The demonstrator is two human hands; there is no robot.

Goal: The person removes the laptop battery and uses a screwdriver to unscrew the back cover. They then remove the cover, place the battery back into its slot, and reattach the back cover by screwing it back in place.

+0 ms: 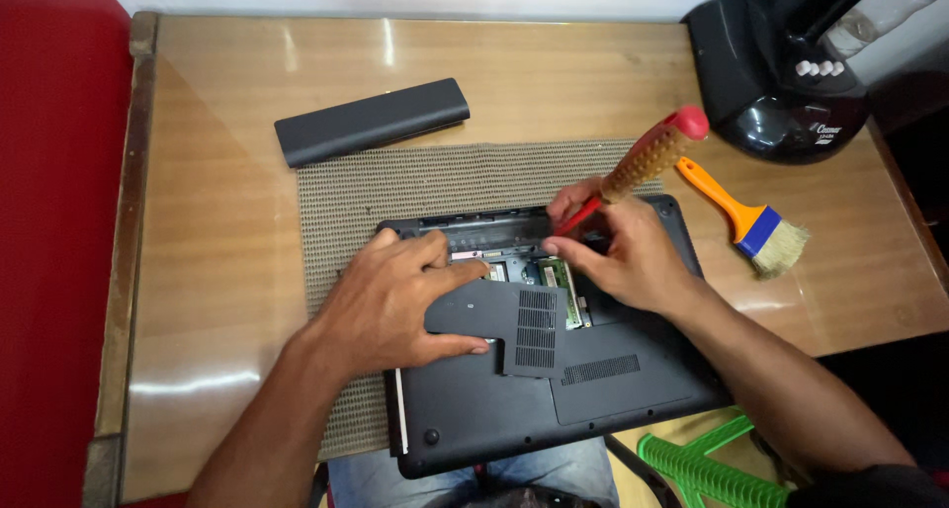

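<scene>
A black laptop (593, 389) lies upside down on a woven mat (395, 187), its battery bay bare along the far edge. My left hand (390, 300) grips a loose black bottom cover panel (499, 315), lifted and shifted off its opening. Green circuit boards (556, 276) show beneath it. My right hand (633, 256) holds a screwdriver (647, 157) with a red and amber handle, its tip pointing down at the laptop's far edge.
A long black battery (371, 121) lies on the wooden table (217, 202) beyond the mat. An orange-handled brush (746, 216) rests at the right. A black fan base (771, 63) stands in the far right corner. A green plastic stool (707, 468) is below.
</scene>
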